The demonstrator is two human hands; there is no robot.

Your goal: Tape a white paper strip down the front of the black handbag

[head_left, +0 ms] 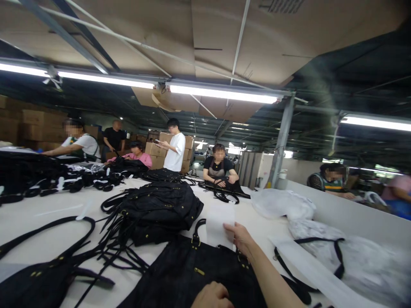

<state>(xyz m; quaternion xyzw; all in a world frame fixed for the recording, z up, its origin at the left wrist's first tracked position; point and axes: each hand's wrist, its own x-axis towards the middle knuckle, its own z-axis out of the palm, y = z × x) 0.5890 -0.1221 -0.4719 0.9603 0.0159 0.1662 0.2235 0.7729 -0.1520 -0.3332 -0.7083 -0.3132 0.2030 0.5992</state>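
Note:
A black bag (180, 273) with brass fittings and a small zip pull lies flat on the white table right in front of me. My right hand (239, 237) pinches the edge of a white sheet (220, 222) beside the bag's handle, at its top edge. Low in the view, my left hand (213, 296) rests on the front of the bag, its fingers curled and partly cut off by the frame's bottom edge; whether it grips the fabric cannot be made out.
Stacked black bags (160, 209) with loose straps stand left of centre. Another black bag (38, 282) lies at the near left. Plastic wrapping (362, 261) and a black strap cover the right side. Several people work around the table, one (221, 169) straight across.

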